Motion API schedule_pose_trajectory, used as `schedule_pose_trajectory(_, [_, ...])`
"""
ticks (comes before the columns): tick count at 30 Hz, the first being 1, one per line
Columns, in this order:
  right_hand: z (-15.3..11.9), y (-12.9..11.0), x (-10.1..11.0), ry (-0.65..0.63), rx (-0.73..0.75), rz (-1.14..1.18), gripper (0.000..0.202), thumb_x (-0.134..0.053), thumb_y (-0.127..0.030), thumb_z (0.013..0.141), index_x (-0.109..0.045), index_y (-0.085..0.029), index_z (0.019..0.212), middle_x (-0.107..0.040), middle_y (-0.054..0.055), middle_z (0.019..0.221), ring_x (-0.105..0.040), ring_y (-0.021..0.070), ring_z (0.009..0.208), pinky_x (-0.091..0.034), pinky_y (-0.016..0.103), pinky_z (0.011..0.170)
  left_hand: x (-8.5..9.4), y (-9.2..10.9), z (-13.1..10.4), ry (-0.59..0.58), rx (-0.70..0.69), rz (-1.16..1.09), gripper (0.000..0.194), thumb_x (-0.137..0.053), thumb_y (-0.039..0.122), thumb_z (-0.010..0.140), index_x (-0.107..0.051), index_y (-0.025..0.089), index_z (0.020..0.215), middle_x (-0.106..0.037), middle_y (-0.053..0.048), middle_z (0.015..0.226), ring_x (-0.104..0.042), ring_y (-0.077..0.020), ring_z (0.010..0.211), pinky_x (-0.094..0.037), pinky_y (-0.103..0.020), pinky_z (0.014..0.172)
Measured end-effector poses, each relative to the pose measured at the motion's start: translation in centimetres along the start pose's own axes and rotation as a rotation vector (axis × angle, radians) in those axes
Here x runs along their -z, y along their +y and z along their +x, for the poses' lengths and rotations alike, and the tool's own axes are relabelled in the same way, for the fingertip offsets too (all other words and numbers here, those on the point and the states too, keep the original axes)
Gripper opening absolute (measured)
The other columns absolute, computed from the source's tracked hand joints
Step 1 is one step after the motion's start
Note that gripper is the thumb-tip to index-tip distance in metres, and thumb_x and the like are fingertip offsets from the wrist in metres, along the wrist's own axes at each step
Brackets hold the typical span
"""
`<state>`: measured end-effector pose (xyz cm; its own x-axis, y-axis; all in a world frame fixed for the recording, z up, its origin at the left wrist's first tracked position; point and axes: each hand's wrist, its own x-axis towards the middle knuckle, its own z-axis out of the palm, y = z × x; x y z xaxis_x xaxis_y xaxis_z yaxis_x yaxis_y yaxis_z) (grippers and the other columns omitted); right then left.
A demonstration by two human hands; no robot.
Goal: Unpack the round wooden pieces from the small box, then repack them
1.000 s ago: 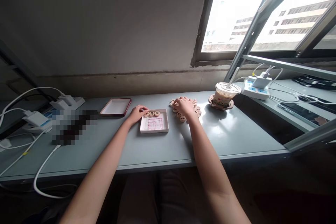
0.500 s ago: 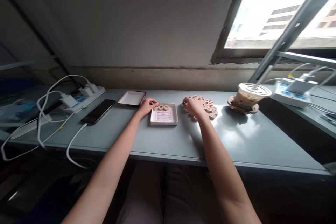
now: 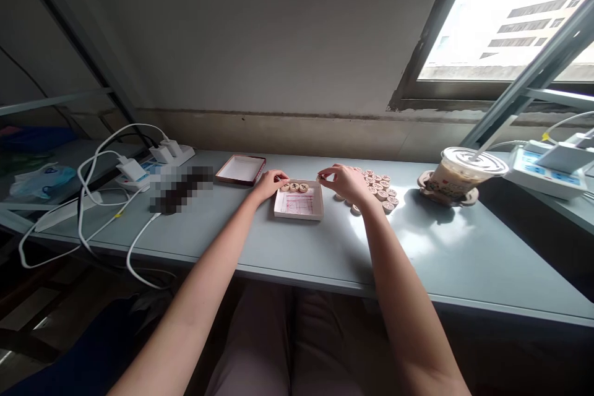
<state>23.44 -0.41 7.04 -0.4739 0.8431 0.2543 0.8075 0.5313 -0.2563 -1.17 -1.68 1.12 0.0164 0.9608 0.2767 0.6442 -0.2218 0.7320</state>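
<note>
Box (image 3: 297, 217): shallow and white, it is lying flat and open on the table (image 3: 278, 247).
Sheet (image 3: 297, 205): white with reddish lines, it is covering the box's floor.
Row (image 3: 294, 187): three pale round pieces with dark characters are sitting side by side along the far wall, starting near its left corner.
Held piece (image 3: 320, 177): small, it is being pinched in the right grip (image 3: 348, 182) near the box's far right corner.
Loose pieces (image 3: 383, 189): many pale discs are lying clustered right of the box, partly hidden.
</note>
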Motion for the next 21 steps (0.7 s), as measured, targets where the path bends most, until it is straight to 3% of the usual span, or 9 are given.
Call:
schedule_pose_trajectory(6, [0.0,-1.0,-1.5,-0.087,0.079,-0.038,0.024,-0.056,-0.039,0.084,-0.066,-0.025,0.1,-0.062,0.005,0.103,-0.058,0.0163,0.079,-0.036,0.025,0.064,0.0,0.0,0.1,-0.018,-0.021,-0.008,0.022,-0.057,0.036,0.075,-0.066,0.016,0.08,-0.068,-0.006,0.086,-0.06,-0.0189,0.081,-0.046,-0.029,0.074])
schedule_pose_trajectory(13, [-0.2,-1.1,-1.8,-0.043,0.09,-0.129,0.027,-0.054,-0.034,0.086,-0.061,-0.023,0.11,-0.055,0.008,0.111,-0.057,0.0162,0.076,-0.036,0.026,0.067,0.4,0.8,-0.3,-0.04,-0.009,0.005,0.024,-0.055,0.039,0.076,-0.064,0.017,0.081,-0.068,-0.005,0.087,-0.06,-0.019,0.082,-0.045,-0.028,0.072])
schedule_pose_trajectory(17, [-0.2,-1.4,-1.6,-0.05,0.149,-0.138,0.019,-0.053,-0.027,0.087,-0.066,-0.023,0.101,-0.058,0.007,0.104,-0.057,0.017,0.082,-0.035,0.028,0.078,0.3,0.8,-0.3,-0.044,-0.016,0.019,0.026,-0.055,0.041,0.076,-0.065,0.017,0.081,-0.067,-0.005,0.085,-0.059,-0.0188,0.08,-0.044,-0.028,0.071])
schedule_pose_trajectory(21, [-0.3,-1.9,-1.4,-0.044,0.152,-0.12,0.018,-0.053,-0.022,0.086,-0.07,-0.021,0.093,-0.061,0.007,0.099,-0.057,0.0173,0.084,-0.033,0.028,0.076,0.3,0.5,-0.2,-0.049,-0.02,0.015,0.028,-0.056,0.043,0.076,-0.065,0.017,0.081,-0.067,-0.006,0.084,-0.059,-0.0189,0.079,-0.045,-0.029,0.071])
